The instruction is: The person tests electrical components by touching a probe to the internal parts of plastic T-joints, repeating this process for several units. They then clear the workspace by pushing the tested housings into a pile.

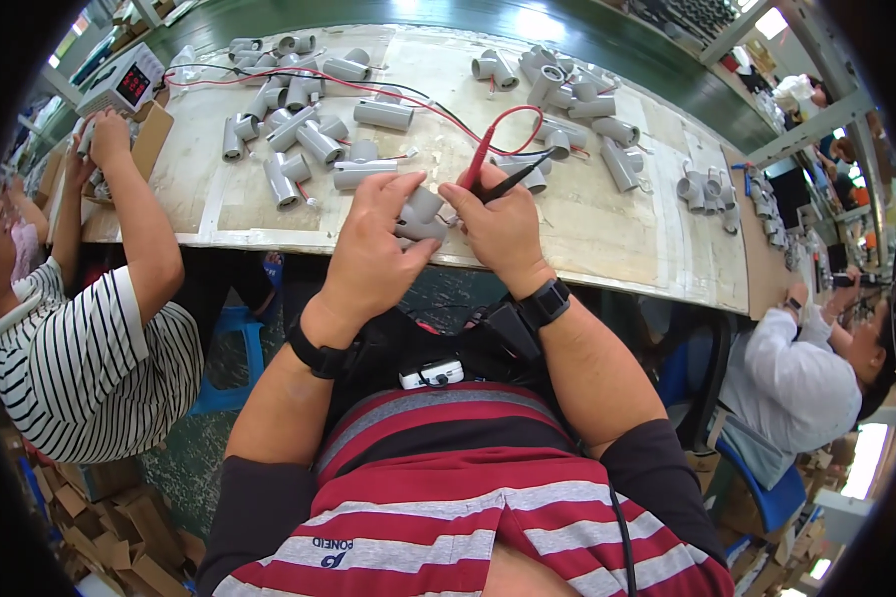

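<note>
Head view: the left hand [373, 239] is curled around a grey plastic fitting [420, 214] at the near edge of the bench [607, 234], its fingers closed on the part from the left so that the open end faces the other hand. The right hand [498, 224] is closed on two probes held together like chopsticks, a red probe [480, 159] and a black probe [513, 181], their tips angled down toward the fitting; holding both in one hand leaves the other free to steady the part. The red lead [408, 99] and a black lead run away across the bench to the far left, to a meter with a red display [124, 85], which stands out of the way at the far corner.

More grey fittings lie in loose groups: a pile far left [294, 124], another far right of centre [577, 99], and a smaller cluster at the right end [702, 187], all within reach but apart from the working spot.

At the left a person in a striped shirt [90, 368] reaches up to the bench; at the right a person in a white top [791, 383] sits bent over their own work.
</note>
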`<state>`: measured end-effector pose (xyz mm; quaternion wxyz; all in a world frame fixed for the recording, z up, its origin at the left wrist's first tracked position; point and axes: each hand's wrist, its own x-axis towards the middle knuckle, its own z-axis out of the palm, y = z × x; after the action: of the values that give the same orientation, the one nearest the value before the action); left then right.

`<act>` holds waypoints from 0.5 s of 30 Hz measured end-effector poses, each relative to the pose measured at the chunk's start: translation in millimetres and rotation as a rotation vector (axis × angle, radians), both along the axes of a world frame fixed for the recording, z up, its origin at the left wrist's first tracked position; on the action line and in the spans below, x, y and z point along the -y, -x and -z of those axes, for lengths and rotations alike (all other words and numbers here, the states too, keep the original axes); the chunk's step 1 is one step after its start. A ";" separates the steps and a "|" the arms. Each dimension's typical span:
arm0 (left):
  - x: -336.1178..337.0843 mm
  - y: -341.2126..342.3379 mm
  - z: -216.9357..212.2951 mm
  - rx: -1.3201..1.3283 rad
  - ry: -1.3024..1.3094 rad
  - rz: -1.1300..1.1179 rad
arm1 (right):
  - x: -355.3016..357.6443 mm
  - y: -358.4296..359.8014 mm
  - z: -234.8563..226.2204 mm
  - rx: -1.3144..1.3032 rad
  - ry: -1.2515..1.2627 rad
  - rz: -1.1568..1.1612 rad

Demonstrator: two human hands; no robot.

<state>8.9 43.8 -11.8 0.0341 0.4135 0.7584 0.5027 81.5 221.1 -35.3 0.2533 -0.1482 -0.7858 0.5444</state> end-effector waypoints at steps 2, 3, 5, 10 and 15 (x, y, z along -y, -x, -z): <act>-0.7 -1.5 -2.8 -0.093 0.008 -0.019 | 1.0 0.6 -0.2 -0.011 0.033 -0.010; -0.6 -1.9 -3.9 -0.140 0.013 -0.030 | 0.9 0.8 -0.7 -0.004 0.046 -0.010; -0.8 -2.6 -5.1 -0.126 0.019 -0.037 | 1.3 0.8 -1.8 0.011 0.072 -0.008; -0.9 -2.0 -3.7 -0.095 0.020 -0.035 | 2.4 1.3 -3.1 0.003 0.097 -0.010; 0.4 -0.8 -2.6 -0.096 0.022 -0.030 | 0.3 -0.5 -0.9 0.006 0.054 -0.017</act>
<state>9.7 43.5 -9.1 -0.0052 0.4252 0.7707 0.4746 82.0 220.8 -34.4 0.2422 -0.1502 -0.7728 0.5670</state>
